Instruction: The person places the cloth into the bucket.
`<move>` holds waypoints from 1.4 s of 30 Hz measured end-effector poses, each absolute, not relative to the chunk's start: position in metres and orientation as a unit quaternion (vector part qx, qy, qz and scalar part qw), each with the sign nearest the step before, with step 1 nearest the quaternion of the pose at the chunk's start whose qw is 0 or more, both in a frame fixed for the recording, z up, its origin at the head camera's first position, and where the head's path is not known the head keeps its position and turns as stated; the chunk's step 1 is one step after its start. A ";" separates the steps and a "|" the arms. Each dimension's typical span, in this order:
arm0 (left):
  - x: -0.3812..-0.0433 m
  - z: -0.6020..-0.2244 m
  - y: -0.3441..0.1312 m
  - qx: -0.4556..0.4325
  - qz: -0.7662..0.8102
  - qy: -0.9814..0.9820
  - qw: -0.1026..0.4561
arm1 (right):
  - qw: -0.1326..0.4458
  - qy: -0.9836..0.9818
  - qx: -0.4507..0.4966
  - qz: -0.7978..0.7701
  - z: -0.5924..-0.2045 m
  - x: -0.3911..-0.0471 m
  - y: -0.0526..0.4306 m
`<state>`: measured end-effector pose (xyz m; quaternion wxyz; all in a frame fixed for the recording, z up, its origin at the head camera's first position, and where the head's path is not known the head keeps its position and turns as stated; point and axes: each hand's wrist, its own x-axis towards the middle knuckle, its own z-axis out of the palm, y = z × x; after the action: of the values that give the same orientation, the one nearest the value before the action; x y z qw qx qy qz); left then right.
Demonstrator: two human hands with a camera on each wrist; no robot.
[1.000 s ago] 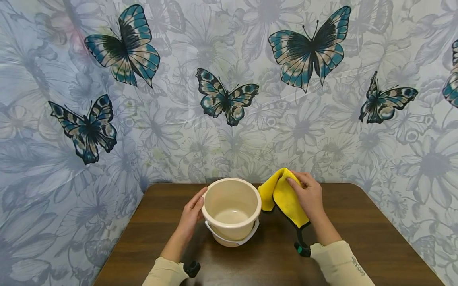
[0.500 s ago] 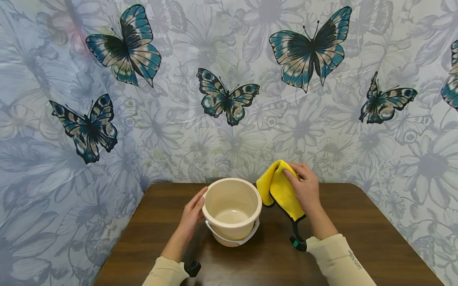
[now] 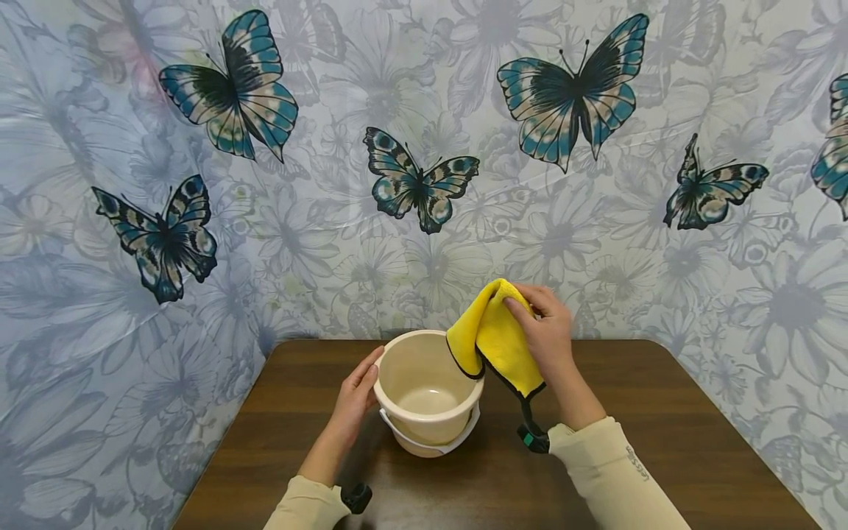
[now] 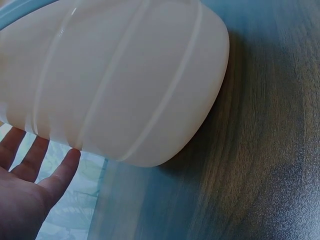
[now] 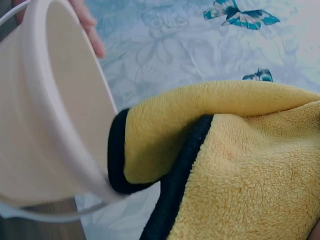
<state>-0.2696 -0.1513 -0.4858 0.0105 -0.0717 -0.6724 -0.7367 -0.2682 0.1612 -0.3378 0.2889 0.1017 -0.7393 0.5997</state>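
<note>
A cream plastic bucket (image 3: 429, 418) stands upright on the brown table, its white handle (image 3: 457, 444) hanging down in front. My left hand (image 3: 351, 405) rests against the bucket's left side near the rim. In the left wrist view, straight fingers (image 4: 62, 175) touch the ribbed wall. A yellow cloth (image 3: 505, 342) with black edging hangs from my right hand (image 3: 551, 331), pinched between thumb and fingers. Its left corner overlaps the bucket's right rim in the head view. The right wrist view shows the fleecy cloth (image 5: 255, 175) folded over, its black-edged corner at the rim.
The wooden table (image 3: 278, 419) has rounded far corners. Right behind it hangs a wall covering (image 3: 424, 272) printed with flowers and blue butterflies. Dark wrist devices are worn on the left wrist (image 3: 356, 498) and right wrist (image 3: 533, 439).
My right hand has moved left and up with the yellow cloth, bringing its corner from beside the bucket to over the right rim. The left hand and bucket have stayed in place.
</note>
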 end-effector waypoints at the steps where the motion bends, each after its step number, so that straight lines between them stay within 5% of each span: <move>1: -0.269 -0.486 -0.151 -0.074 -0.734 -0.675 0.011 | 0.287 -0.737 0.105 0.603 -0.336 -0.269 0.158; 14: -0.268 -0.484 -0.151 -0.065 -0.734 -0.676 0.006 | 0.278 -0.716 0.165 0.619 -0.345 -0.288 0.117; 42: -0.275 -0.488 -0.149 -0.056 -0.722 -0.689 0.000 | 0.147 -0.809 0.162 0.546 -0.392 -0.295 0.065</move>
<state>-0.2753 -0.1491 -0.4880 -0.0005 -0.0564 -0.6891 -0.7225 -0.2951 0.0650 -0.3918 0.1470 0.1623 -0.8087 0.5459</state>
